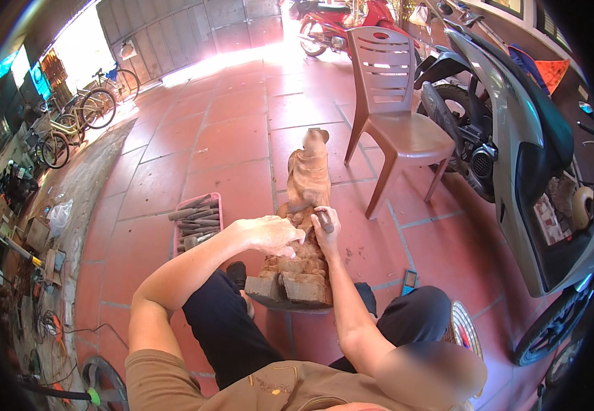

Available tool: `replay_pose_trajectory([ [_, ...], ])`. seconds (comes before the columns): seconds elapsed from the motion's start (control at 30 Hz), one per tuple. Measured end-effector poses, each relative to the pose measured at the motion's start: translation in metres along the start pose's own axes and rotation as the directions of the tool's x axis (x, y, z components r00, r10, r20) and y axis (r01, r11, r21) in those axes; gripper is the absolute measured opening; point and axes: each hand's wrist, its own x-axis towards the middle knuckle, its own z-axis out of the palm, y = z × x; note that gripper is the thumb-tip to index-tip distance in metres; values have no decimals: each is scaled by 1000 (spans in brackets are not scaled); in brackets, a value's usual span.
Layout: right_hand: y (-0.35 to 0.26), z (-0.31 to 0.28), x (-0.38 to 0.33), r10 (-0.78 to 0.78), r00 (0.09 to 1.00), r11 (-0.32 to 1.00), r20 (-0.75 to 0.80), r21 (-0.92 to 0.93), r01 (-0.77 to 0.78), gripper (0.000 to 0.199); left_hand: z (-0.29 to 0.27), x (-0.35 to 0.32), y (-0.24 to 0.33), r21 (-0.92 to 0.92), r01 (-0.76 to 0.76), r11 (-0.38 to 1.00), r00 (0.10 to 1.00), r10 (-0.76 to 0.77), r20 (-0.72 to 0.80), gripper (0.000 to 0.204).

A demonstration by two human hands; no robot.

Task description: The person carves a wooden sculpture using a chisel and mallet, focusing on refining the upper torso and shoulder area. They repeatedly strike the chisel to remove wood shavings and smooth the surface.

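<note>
A carved wooden statue (308,175) lies in front of me, its rough block base (289,288) between my legs and its narrow end pointing away. My right hand (328,236) is closed around the brown handle of a chisel (325,220) at the statue's right side; the blade is hidden. Over the middle of the carving, my left hand (274,236) has its fingers bent but apart, holding nothing that shows. Wood chips (299,264) cover the carving beneath it. A pink tray (221,218) of several carving tools (198,220) rests on the floor to the left.
A brown plastic chair (403,133) stands ahead on the right, beside a grey motorbike (516,157). Near my right knee are a small blue device (409,281) and a woven basket (466,329). Bicycles (81,116) and clutter line the left; a red motorbike (341,31) is parked at the back.
</note>
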Motion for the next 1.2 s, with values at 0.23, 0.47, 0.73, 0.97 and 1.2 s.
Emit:
replay_pose_trajectory([
  [0.23,-1,-2,0,-11,1000,1000,6,-4,11,19,3,2,-2,-4,9,1000,1000,-9,12,42],
  [0.47,0,-1,0,-18,1000,1000,0,11,18,18,5,-3,-3,-17,9,1000,1000,-9,0,40],
  [0.73,-1,-2,3,-70,998,998,10,-8,70,16,1,-7,-4,-5,32,999,999,-32,-22,40],
  [0.97,12,0,1,-76,997,996,-1,-52,76,17,8,-5,-12,-37,23,999,999,-24,-24,42],
  [1.2,7,-3,-1,6,1000,1000,-1,-17,-6,23,8,-7,-11,-80,54,995,998,-51,35,42],
])
